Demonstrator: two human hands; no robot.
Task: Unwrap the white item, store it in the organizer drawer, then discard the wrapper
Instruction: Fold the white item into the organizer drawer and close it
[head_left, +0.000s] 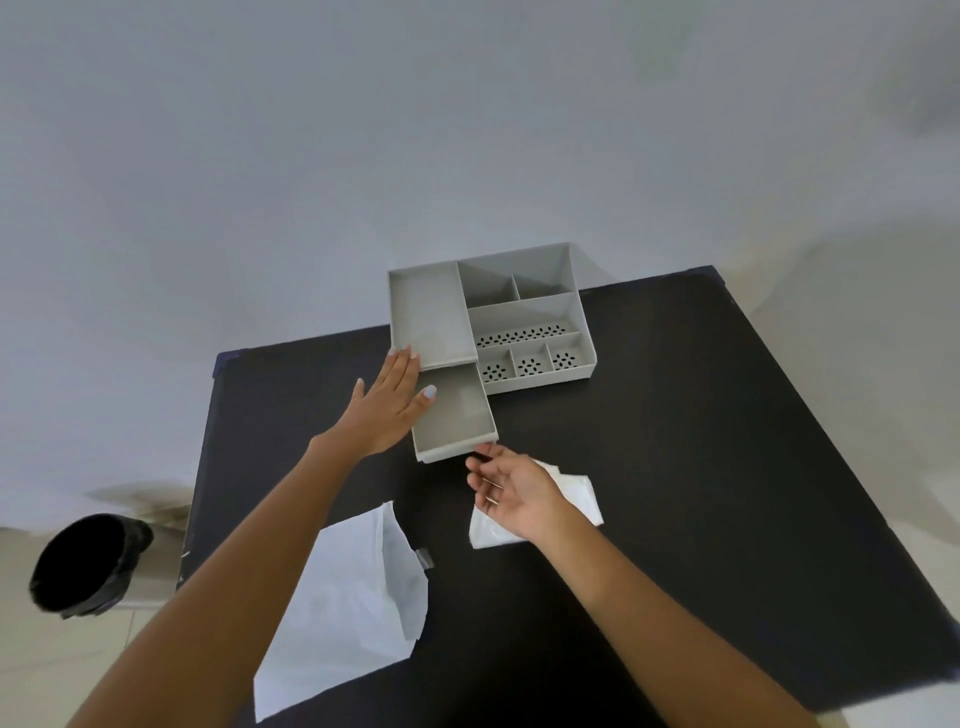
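Note:
A grey organizer (524, 304) stands at the far side of the black table (701, 441). Its drawer (457, 415) is pulled out toward me and looks empty. My left hand (389, 405) lies flat with fingers apart against the organizer's left front corner and the drawer's left wall. My right hand (514, 491) hovers palm-up with loosely curled fingers just in front of the drawer, holding nothing. Under and behind that hand lies the white folded item (571, 493) on the table. The flat white wrapper (348, 597) rests on the table near my left forearm.
A black-lined waste bin (85, 564) stands on the floor left of the table. A pale wall rises behind the organizer. A small grey piece of tape (423, 558) sticks out at the wrapper's right edge.

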